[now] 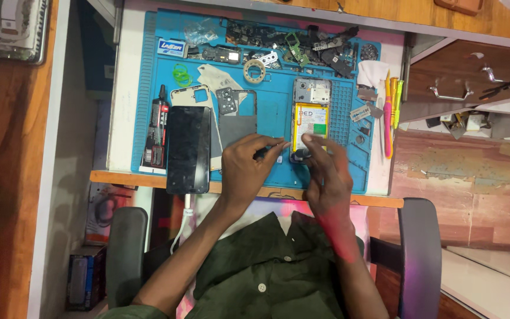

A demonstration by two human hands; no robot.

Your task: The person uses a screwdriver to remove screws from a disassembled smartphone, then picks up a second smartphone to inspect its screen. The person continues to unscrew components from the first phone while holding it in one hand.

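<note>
Lying lengthwise away from the person, opened phone (311, 118); left hand (246, 168) fingers pinch tool (270, 150), right hand (326, 174) fingers loosely curled.

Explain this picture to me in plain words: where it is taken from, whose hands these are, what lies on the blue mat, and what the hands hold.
There is no machine here, only a person at a workbench. The single picture comes from a camera worn on that person's head, looking down. The blue mat holds an opened phone with its battery showing, a dark phone lying flat, a loose back cover, a black glue tube, a tape roll, and small parts along the far edge. The left hand grips a thin dark tool. The right hand touches a small dark part at the opened phone's lower end.
</note>
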